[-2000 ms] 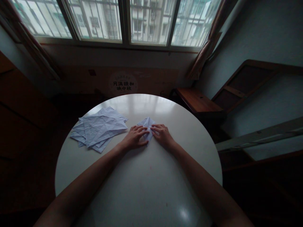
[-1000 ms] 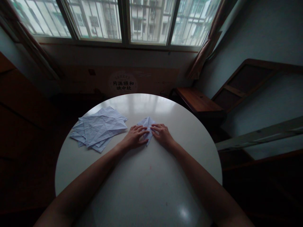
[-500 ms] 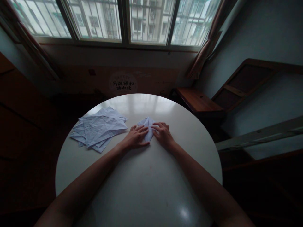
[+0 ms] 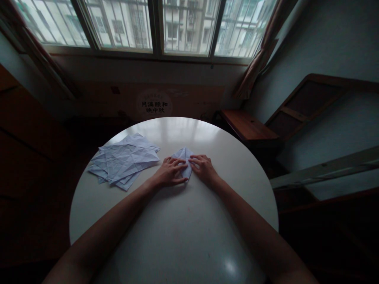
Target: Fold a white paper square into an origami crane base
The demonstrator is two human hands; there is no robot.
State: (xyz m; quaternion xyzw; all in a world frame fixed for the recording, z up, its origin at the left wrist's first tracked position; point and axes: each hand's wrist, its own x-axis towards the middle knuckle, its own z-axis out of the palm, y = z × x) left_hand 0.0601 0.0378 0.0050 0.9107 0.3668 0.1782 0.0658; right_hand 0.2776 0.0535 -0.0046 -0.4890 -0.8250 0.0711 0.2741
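A folded sheet of white paper (image 4: 184,153) lies on the table between my two hands, its creased point facing the window. From the left, my left hand (image 4: 171,171) rests across the paper with its fingers stretched and spread, thumb near the paper's lower tip. On the opposite side, my right hand (image 4: 203,169) touches the right edge with its fingertips, the fingers slightly bent and apart. Both hands cover part of the paper, so its full outline is hidden. Left of my left hand is a loose pile of creased paper sheets (image 4: 127,159).
The round white table (image 4: 183,236) has a glossy top. Beyond it are a barred window (image 4: 186,27) and a cardboard panel with printed characters (image 4: 154,106). A wooden chair (image 4: 247,124) stands behind at the right, and a brown cabinet (image 4: 20,150) at the left.
The folded paper has shifted very slightly towards me, and its lower tip shows a little more by my left thumb. My fingers have moved only a little; the pile is unchanged.
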